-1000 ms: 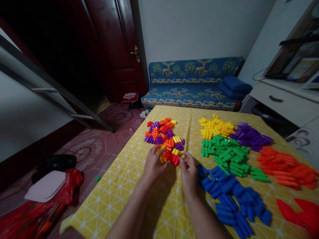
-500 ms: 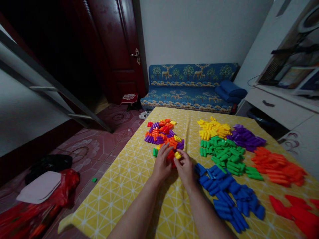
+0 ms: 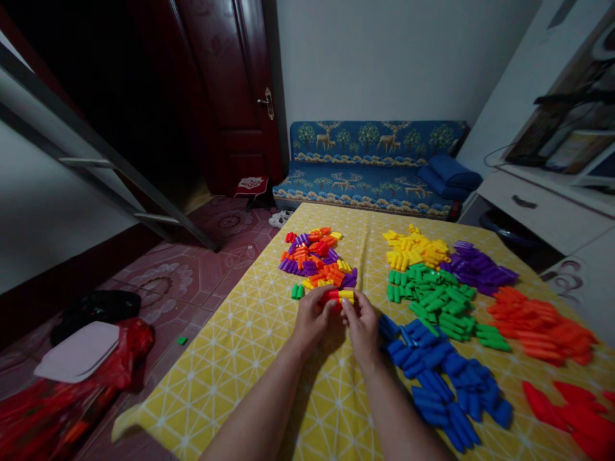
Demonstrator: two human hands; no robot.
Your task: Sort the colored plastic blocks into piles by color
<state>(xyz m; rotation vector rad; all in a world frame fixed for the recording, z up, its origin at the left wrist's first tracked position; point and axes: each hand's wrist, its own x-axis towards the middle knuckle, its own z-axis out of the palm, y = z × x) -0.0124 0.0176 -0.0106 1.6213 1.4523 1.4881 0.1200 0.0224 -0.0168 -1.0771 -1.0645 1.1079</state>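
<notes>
left hand (image 3: 311, 322), right hand (image 3: 363, 325): both occupied

fingers curled; left grips ridged red plastic block (image 3: 330, 294), right pinches ridged yellow plastic block (image 3: 346, 295); end to end, over yellow cloth-covered table (image 3: 240, 365), nearer left edge than right.

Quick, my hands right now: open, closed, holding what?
Left hand: closed, holding a small red rounded plastic block.
Right hand: closed, holding a small yellow rounded plastic block against the red one.

Yellow-covered table (image 3: 230, 358), mixed blocks (image 3: 317, 259), single-colour piles (image 3: 439, 298)
</notes>
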